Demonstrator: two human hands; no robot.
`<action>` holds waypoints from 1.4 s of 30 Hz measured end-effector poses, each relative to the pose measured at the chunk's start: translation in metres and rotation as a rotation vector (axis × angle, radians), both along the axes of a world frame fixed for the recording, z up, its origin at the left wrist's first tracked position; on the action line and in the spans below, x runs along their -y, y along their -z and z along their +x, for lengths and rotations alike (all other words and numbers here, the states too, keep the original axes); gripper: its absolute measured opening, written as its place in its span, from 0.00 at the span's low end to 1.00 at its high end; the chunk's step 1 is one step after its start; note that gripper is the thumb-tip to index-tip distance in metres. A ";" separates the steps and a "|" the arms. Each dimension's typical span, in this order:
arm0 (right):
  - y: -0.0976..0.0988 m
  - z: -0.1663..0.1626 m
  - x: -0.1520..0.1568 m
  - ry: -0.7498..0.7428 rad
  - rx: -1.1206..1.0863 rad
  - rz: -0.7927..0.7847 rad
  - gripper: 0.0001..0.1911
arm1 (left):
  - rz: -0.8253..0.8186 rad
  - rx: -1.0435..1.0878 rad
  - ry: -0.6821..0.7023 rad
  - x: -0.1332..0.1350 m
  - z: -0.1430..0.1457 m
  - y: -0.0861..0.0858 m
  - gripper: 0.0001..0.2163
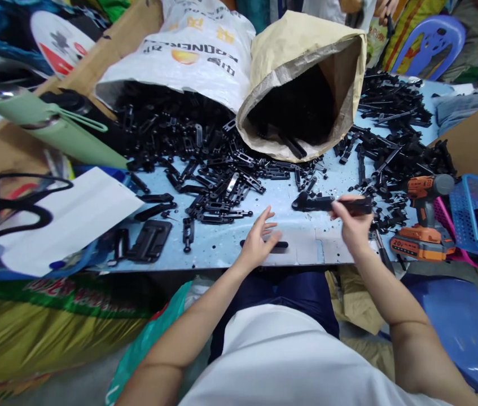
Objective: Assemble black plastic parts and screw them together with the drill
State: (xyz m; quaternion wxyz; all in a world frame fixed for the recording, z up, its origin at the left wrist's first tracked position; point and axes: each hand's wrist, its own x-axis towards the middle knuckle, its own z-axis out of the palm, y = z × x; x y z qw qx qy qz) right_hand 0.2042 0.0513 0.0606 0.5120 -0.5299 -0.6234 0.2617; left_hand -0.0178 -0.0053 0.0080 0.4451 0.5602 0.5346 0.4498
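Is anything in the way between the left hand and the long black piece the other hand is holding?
Nothing visible stands in the way: tabletop shows between the left hand and the long black piece in the right hand. The heap of black parts lies farther back, off that line.

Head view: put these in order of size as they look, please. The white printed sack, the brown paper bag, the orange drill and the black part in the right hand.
1. White printed sack and brown paper bag: too alike to rank
2. Orange drill
3. Black part in the right hand
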 end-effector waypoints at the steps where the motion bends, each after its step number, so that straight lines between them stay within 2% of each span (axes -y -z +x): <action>1: 0.007 -0.011 0.011 -0.067 -0.056 -0.122 0.17 | -0.066 0.180 -0.046 -0.002 0.002 -0.004 0.25; 3: 0.020 -0.024 0.025 -0.127 -0.028 -0.259 0.25 | -0.205 0.426 -0.134 -0.006 0.006 -0.009 0.20; 6: 0.031 -0.025 0.029 -0.101 0.314 -0.138 0.33 | -0.336 0.553 -0.288 -0.010 0.014 -0.009 0.14; 7: 0.035 -0.024 0.028 -0.143 0.460 -0.072 0.33 | -0.355 0.567 -0.320 -0.012 0.018 -0.006 0.13; 9: 0.044 -0.025 0.026 -0.335 0.711 0.018 0.28 | -0.379 0.582 -0.356 -0.017 0.029 0.001 0.10; 11: 0.057 -0.029 0.024 -0.516 0.842 0.045 0.22 | -0.378 0.572 -0.377 -0.021 0.038 0.009 0.08; 12: 0.064 -0.031 0.023 -0.551 0.869 0.040 0.20 | -0.356 0.545 -0.385 -0.023 0.041 0.012 0.07; 14: 0.076 -0.034 0.019 -0.520 0.885 0.019 0.19 | -0.267 0.420 -0.375 -0.023 0.038 0.018 0.06; 16: 0.083 -0.033 0.014 -0.455 0.880 0.013 0.19 | -0.135 0.194 -0.282 -0.019 0.027 0.021 0.06; 18: 0.086 -0.030 0.008 -0.486 0.876 0.037 0.20 | 0.006 -0.086 -0.075 -0.012 0.010 0.021 0.09; 21: 0.084 -0.025 -0.001 -0.730 0.904 0.104 0.20 | 0.156 -0.447 0.308 -0.002 -0.010 0.018 0.14; 22: 0.082 -0.023 -0.003 -0.804 0.926 0.126 0.19 | 0.181 -0.532 0.398 0.000 -0.013 0.017 0.15; 24: 0.076 -0.020 -0.007 -0.889 0.985 0.158 0.17 | 0.207 -0.658 0.489 0.002 -0.017 0.018 0.15; 28: 0.056 -0.011 -0.011 -0.931 1.113 0.127 0.14 | 0.223 -0.805 0.432 -0.002 -0.016 0.023 0.14; 32: 0.032 -0.001 -0.009 -0.907 1.191 -0.044 0.17 | 0.167 -0.877 0.422 -0.009 -0.012 0.022 0.14; 34: 0.024 0.000 -0.006 -0.947 1.253 -0.097 0.17 | 0.133 -0.902 0.448 -0.011 -0.009 0.019 0.14; 38: 0.022 -0.008 0.002 -1.043 1.376 -0.111 0.18 | 0.087 -0.921 0.481 -0.011 -0.002 0.010 0.14; 42: 0.031 -0.016 0.012 -0.958 1.391 -0.109 0.19 | 0.046 -0.930 0.483 -0.007 0.002 0.001 0.16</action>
